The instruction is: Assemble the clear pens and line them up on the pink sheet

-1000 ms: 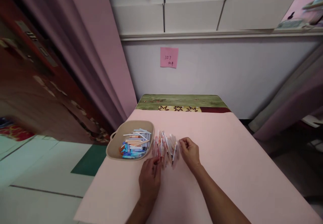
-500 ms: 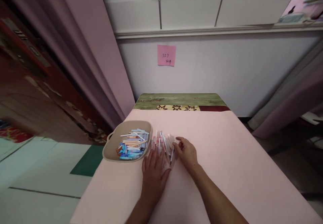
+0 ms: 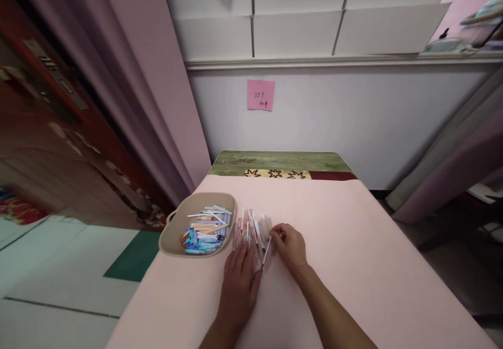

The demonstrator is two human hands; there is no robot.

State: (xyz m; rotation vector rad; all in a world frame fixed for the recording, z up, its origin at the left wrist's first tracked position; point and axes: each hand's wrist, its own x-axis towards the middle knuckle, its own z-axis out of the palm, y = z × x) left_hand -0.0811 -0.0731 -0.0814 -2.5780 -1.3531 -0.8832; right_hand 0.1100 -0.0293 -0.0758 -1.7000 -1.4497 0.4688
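Observation:
A pile of slim pens and pen parts (image 3: 250,224), some white and some clear or reddish, lies on the pink-covered table. My left hand (image 3: 239,275) rests over the near end of the pile, fingers stretched out and held close together. At the pile's right side, my right hand (image 3: 290,245) pinches the upper end of a thin white pen refill (image 3: 266,253) between thumb and fingers. The refill slants down to the left, its dark lower end by my left thumb. Left of the pile stands a beige basket (image 3: 168,239) holding blue, white and orange pen parts (image 3: 208,231).
Pink cloth covers most of the table (image 3: 353,265), with a green patterned strip (image 3: 275,163) bare at the far edge. Behind it is a white wall bearing a pink note (image 3: 261,95). A purple curtain (image 3: 157,87) and a reddish door (image 3: 58,129) are on the left.
The white refill in my right hand has shifted a little, its lower end now by my left thumb. My left hand stays over the pile. The whole view has tilted slightly.

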